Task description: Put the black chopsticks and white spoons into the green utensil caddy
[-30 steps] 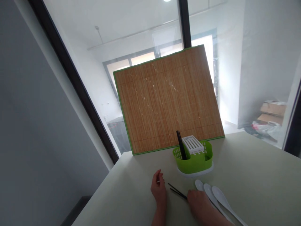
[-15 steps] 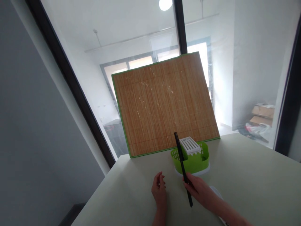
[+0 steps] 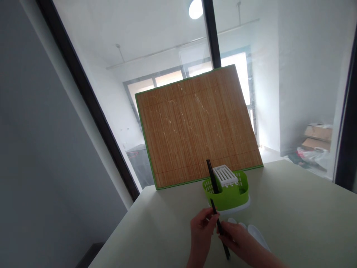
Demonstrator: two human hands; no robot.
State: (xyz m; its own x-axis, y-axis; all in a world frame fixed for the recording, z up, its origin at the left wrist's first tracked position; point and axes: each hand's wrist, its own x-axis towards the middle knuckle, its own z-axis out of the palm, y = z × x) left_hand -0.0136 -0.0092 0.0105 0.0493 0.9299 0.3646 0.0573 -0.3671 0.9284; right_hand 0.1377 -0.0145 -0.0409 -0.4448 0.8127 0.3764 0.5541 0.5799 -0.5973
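My right hand (image 3: 237, 240) grips a pair of black chopsticks (image 3: 219, 227), held tilted above the pale table (image 3: 292, 216). My left hand (image 3: 201, 232) has its fingertips on the upper part of the same chopsticks. Just beyond the hands stands a green cutlery holder (image 3: 227, 193) on a white base, with a white slotted insert (image 3: 225, 175) and more black chopsticks (image 3: 212, 175) standing in its left compartment. White spoons (image 3: 255, 232) lie on the table right of my right hand, partly hidden by it.
A bamboo mat with green edging (image 3: 198, 124) leans upright against the glass wall behind the holder. The table's left edge (image 3: 111, 238) drops off close to my left hand. Boxes and bags (image 3: 315, 143) lie beyond the glass at right.
My right hand picked the chopsticks up off the table and lifted them. My left hand moved right from resting on the table and now touches the chopsticks.
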